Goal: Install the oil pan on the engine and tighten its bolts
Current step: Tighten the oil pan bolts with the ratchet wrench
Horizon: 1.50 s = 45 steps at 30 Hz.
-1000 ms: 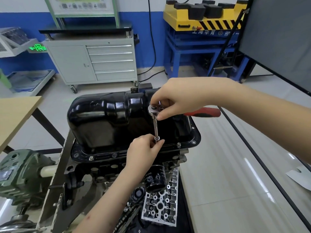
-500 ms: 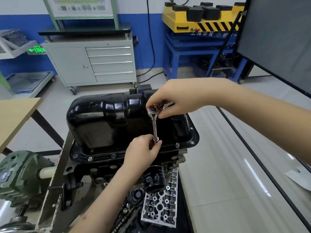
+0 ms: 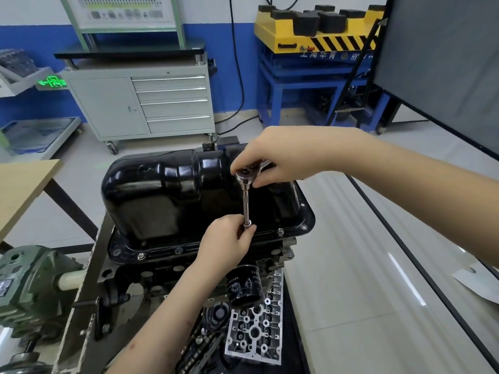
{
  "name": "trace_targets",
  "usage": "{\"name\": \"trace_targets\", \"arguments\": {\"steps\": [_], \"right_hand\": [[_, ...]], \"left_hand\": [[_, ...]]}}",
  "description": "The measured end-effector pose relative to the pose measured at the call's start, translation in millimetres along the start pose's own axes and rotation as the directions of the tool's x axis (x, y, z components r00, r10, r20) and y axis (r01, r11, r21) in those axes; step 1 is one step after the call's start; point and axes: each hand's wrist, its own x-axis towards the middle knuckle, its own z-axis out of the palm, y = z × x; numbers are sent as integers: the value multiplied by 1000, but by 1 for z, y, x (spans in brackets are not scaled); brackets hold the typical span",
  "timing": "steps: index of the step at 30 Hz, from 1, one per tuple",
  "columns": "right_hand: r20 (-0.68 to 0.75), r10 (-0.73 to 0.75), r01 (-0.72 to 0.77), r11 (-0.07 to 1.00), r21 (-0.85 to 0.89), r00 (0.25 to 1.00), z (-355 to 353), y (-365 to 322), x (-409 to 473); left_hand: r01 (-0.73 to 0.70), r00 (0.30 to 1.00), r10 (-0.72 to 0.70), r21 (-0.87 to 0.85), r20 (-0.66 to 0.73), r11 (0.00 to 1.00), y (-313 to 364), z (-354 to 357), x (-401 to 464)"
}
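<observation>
The black oil pan sits upside up on the engine, and the right hand pinches the head of the ratchet while the left hand pinches the lower end of its extension bar at a bolt on the pan's near rim.

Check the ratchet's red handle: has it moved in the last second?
Yes. It stuck out to the right past the oil pan rim; now the ratchet handle is hidden under the right hand, swung away from that rim.
</observation>
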Motion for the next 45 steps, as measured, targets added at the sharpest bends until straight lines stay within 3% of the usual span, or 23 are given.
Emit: {"name": "trace_targets", "arguments": {"steps": [4,11,25,33,37,45], "right_hand": [[-18,-6,7,1000,30,1000,0,2,0],[-58,106,-111,990,-91,993,4,-1,0],[3,1,-1,999,32,1000,2,3,1],[-32,8,-8,1000,1,999,1,0,-1],[-42,107,-111,988,-104,993,2,-3,2],[-4,29,-29,999,-28,1000,1,-5,0]], "left_hand": [[21,1000,-21,-13,4,1000,-1,0,-2],[120,991,-122,-60,-46,991,2,2,-2],[7,999,-6,11,-34,1000,-1,2,-2],[115,987,-123,-82,-101,990,0,3,-6],[140,983,-146,-67,-107,988,3,5,-4],[-4,998,3,-9,-68,1000,1,3,-2]]}}
